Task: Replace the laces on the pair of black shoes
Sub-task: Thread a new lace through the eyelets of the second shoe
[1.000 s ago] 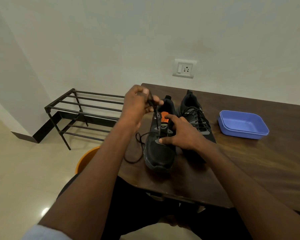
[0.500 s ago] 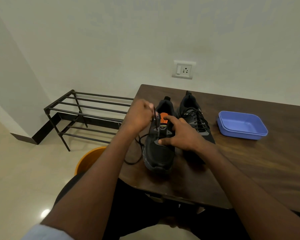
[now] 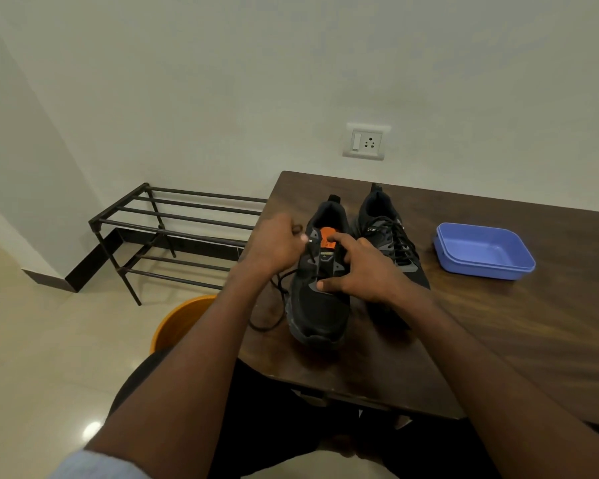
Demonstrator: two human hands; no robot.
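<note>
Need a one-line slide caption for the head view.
Left hand pinches lace of left black shoe; right hand steadies it.

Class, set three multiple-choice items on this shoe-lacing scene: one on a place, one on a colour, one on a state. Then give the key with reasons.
1. Where is the tub?
A. on the table, right of the shoes
B. on the rack
C. on the floor

2. What colour is the tongue of the left shoe?
A. white
B. orange
C. green

3. What is the left hand doing?
A. resting flat
B. pinching a lace
C. holding the tub

Key: A, it stands on the table beyond the right shoe; B, orange shows at the shoe's opening; B, the lace runs up into its curled fingers.
</note>
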